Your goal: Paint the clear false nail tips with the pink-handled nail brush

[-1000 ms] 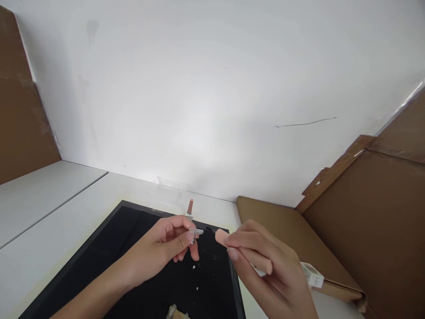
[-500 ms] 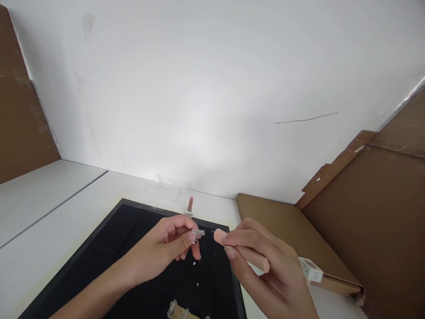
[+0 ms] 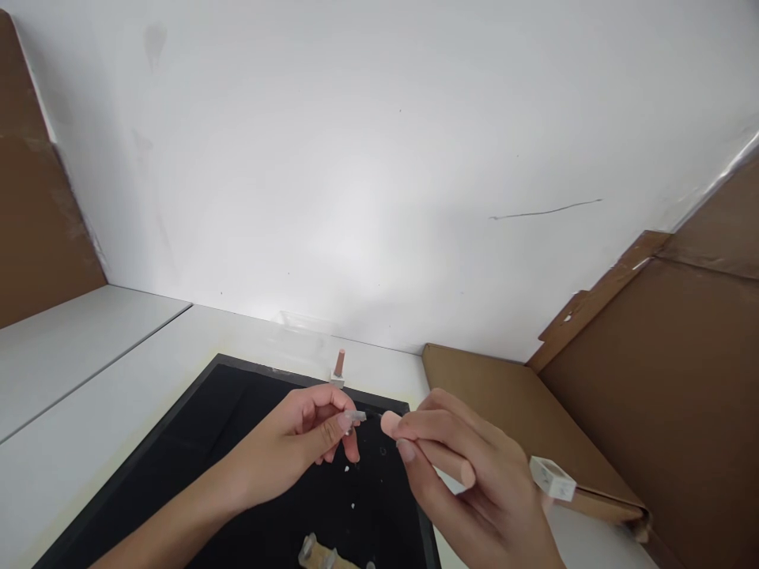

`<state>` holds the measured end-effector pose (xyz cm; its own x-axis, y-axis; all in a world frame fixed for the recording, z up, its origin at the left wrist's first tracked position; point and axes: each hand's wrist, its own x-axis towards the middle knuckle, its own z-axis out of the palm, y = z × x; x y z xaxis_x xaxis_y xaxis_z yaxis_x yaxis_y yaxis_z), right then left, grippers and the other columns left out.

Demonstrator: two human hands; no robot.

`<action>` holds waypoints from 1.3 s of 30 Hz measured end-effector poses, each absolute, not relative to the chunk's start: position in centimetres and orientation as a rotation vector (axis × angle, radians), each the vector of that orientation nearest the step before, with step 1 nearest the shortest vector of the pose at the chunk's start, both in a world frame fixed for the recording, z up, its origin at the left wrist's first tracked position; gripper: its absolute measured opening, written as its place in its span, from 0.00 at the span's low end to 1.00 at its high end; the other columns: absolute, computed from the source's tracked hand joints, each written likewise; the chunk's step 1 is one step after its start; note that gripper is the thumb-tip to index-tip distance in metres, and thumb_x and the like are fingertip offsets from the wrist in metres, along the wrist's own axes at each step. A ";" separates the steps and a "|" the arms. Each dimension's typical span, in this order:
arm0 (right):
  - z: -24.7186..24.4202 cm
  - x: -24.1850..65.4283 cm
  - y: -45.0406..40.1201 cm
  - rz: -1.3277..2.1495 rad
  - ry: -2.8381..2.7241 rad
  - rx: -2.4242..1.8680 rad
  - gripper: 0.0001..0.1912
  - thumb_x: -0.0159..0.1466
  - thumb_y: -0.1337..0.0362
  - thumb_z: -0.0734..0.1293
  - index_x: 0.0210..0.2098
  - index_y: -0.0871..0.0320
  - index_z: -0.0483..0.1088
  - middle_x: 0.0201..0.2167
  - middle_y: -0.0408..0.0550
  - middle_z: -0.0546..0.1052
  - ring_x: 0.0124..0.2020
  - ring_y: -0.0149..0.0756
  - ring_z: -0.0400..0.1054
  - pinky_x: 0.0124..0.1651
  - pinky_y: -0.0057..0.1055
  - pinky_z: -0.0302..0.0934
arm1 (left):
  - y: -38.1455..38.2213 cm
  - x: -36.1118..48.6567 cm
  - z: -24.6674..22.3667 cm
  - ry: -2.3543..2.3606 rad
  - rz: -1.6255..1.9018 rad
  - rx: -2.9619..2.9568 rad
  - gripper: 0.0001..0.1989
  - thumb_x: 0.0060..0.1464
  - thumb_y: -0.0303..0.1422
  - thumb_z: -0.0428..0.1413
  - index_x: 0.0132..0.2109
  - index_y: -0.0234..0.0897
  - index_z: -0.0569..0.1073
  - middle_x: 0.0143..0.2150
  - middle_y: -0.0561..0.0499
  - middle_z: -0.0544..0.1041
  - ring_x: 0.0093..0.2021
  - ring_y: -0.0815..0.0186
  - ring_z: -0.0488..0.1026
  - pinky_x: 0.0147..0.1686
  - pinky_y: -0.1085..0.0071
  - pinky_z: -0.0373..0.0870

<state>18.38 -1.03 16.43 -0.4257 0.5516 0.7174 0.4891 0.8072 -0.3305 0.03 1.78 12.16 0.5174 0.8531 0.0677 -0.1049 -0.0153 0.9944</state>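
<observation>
Between the thumb and fingers of my left hand (image 3: 296, 442) is a small translucent piece (image 3: 356, 416), held above the black mat (image 3: 237, 419). My right hand (image 3: 474, 474) grips a pinkish, pen-like tool (image 3: 442, 458). The tool's thin dark tip points left at the small piece; whether they touch I cannot tell. Under my hands, a few tiny white bits (image 3: 347, 469) lie on the mat. At the bottom edge, a tan strip with clear round parts (image 3: 323, 557) is partly cut off.
A pink-brown capped bottle (image 3: 338, 367) stands at the mat's far edge, near a clear tray (image 3: 305, 322). To the right are a flat cardboard box (image 3: 510, 395) and a small white block (image 3: 553, 478). Brown cardboard panels (image 3: 670, 379) flank the white wall.
The tool in my right hand has shifted slightly left, toward the small piece. My left hand has hardly moved.
</observation>
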 end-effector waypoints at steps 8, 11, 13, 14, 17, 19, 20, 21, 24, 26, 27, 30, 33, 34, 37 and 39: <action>16.8 18.0 -1.3 0.206 -2.115 -0.623 0.13 0.59 0.77 0.61 0.37 0.54 0.69 0.23 0.41 0.69 0.21 0.29 0.62 0.21 0.24 0.55 | 1.8 0.1 12.1 0.704 0.898 1.375 0.14 0.55 0.44 0.54 0.35 0.36 0.67 0.27 0.54 0.72 0.26 0.71 0.63 0.28 0.73 0.59; 16.7 17.9 -1.1 0.147 -2.147 -0.699 0.11 0.60 0.77 0.60 0.34 0.55 0.68 0.21 0.40 0.68 0.19 0.28 0.61 0.21 0.25 0.54 | 1.7 0.1 12.1 0.708 0.896 1.380 0.14 0.56 0.44 0.54 0.36 0.36 0.68 0.26 0.54 0.72 0.27 0.70 0.64 0.28 0.73 0.59; 16.5 18.1 -1.1 0.060 -2.145 -0.738 0.11 0.59 0.77 0.60 0.33 0.55 0.67 0.19 0.39 0.65 0.18 0.28 0.58 0.20 0.26 0.52 | 1.7 0.0 12.1 0.712 0.889 1.395 0.14 0.57 0.43 0.52 0.35 0.36 0.68 0.27 0.53 0.72 0.27 0.70 0.63 0.29 0.73 0.59; 16.4 18.2 -1.1 0.020 -2.136 -0.747 0.11 0.59 0.77 0.60 0.33 0.55 0.67 0.18 0.38 0.64 0.18 0.29 0.58 0.20 0.26 0.52 | 1.7 0.0 12.0 0.713 0.884 1.402 0.14 0.58 0.43 0.52 0.34 0.36 0.68 0.27 0.53 0.72 0.27 0.70 0.63 0.29 0.73 0.59; 16.3 18.4 -1.2 0.007 -2.087 -0.709 0.12 0.58 0.78 0.60 0.34 0.54 0.67 0.16 0.37 0.61 0.19 0.30 0.59 0.20 0.26 0.52 | 1.7 -0.2 12.0 0.716 0.880 1.407 0.14 0.58 0.43 0.52 0.34 0.36 0.68 0.27 0.53 0.73 0.26 0.70 0.63 0.28 0.73 0.59; 16.5 18.4 -1.3 0.077 -2.073 -0.648 0.12 0.58 0.77 0.61 0.35 0.54 0.67 0.18 0.38 0.64 0.20 0.29 0.61 0.20 0.25 0.53 | 1.7 -0.2 12.0 0.714 0.884 1.400 0.14 0.58 0.43 0.52 0.35 0.36 0.68 0.27 0.53 0.73 0.26 0.71 0.63 0.28 0.73 0.59; 16.6 18.4 -1.3 0.114 -2.084 -0.626 0.12 0.58 0.77 0.61 0.35 0.54 0.67 0.20 0.39 0.66 0.20 0.28 0.61 0.20 0.24 0.54 | 1.8 -0.2 12.0 0.711 0.886 1.394 0.13 0.57 0.43 0.53 0.35 0.36 0.68 0.27 0.53 0.73 0.26 0.71 0.63 0.28 0.73 0.59; 16.8 18.3 -1.3 0.143 -2.107 -0.612 0.12 0.58 0.77 0.62 0.35 0.54 0.67 0.22 0.40 0.68 0.20 0.28 0.62 0.20 0.24 0.54 | 1.8 -0.1 12.0 0.704 0.888 1.386 0.13 0.57 0.43 0.53 0.35 0.36 0.68 0.27 0.53 0.73 0.26 0.71 0.63 0.28 0.74 0.59; 17.0 18.2 -1.2 0.153 -2.176 -0.636 0.11 0.59 0.76 0.61 0.35 0.54 0.69 0.23 0.41 0.70 0.20 0.27 0.63 0.21 0.24 0.55 | 1.8 0.1 11.9 0.695 0.890 1.365 0.14 0.56 0.43 0.54 0.36 0.36 0.68 0.27 0.53 0.73 0.26 0.70 0.64 0.28 0.73 0.59; 16.9 18.1 -1.2 0.104 -2.187 -0.679 0.12 0.59 0.77 0.60 0.34 0.55 0.68 0.21 0.40 0.68 0.19 0.28 0.61 0.20 0.25 0.54 | 1.8 0.1 11.9 0.702 0.887 1.370 0.14 0.57 0.44 0.53 0.36 0.36 0.68 0.27 0.53 0.73 0.27 0.70 0.64 0.28 0.73 0.59; 16.9 18.1 -1.2 0.073 -2.180 -0.698 0.12 0.58 0.77 0.60 0.33 0.55 0.68 0.19 0.39 0.66 0.18 0.27 0.60 0.20 0.25 0.53 | 1.8 0.1 11.9 0.707 0.886 1.376 0.14 0.57 0.44 0.53 0.36 0.36 0.68 0.27 0.53 0.73 0.27 0.70 0.64 0.28 0.73 0.59; 16.8 18.2 -1.4 0.031 -2.135 -0.691 0.12 0.58 0.78 0.59 0.32 0.54 0.66 0.18 0.38 0.62 0.17 0.28 0.58 0.19 0.25 0.50 | 1.7 -0.1 11.9 0.710 0.876 1.393 0.14 0.57 0.43 0.53 0.35 0.36 0.69 0.27 0.53 0.73 0.27 0.70 0.63 0.28 0.73 0.59; 16.9 18.2 -1.5 0.091 -2.115 -0.612 0.12 0.58 0.77 0.60 0.34 0.54 0.66 0.20 0.39 0.65 0.18 0.28 0.59 0.19 0.25 0.51 | 1.7 -0.2 12.0 0.704 0.872 1.380 0.14 0.57 0.43 0.53 0.35 0.36 0.68 0.27 0.53 0.73 0.26 0.70 0.63 0.28 0.73 0.59; 17.0 18.2 -1.5 0.113 -2.129 -0.593 0.11 0.58 0.77 0.61 0.34 0.54 0.66 0.21 0.40 0.66 0.19 0.28 0.60 0.20 0.25 0.52 | 1.7 -0.2 12.0 0.701 0.872 1.374 0.14 0.57 0.43 0.53 0.34 0.36 0.68 0.27 0.53 0.73 0.26 0.71 0.63 0.28 0.73 0.59; 16.9 18.1 -1.3 0.115 -2.200 -0.598 0.10 0.59 0.76 0.61 0.36 0.55 0.67 0.23 0.42 0.69 0.21 0.28 0.62 0.22 0.25 0.55 | 1.6 0.0 12.1 0.691 0.882 1.355 0.13 0.56 0.43 0.55 0.35 0.36 0.68 0.27 0.54 0.73 0.26 0.71 0.64 0.28 0.74 0.59; 16.9 18.1 -1.2 0.070 -2.214 -0.630 0.10 0.59 0.76 0.61 0.35 0.55 0.66 0.22 0.41 0.69 0.21 0.28 0.62 0.22 0.25 0.54 | 1.6 0.0 12.1 0.694 0.883 1.353 0.13 0.56 0.43 0.54 0.35 0.36 0.68 0.27 0.54 0.73 0.26 0.71 0.64 0.28 0.73 0.59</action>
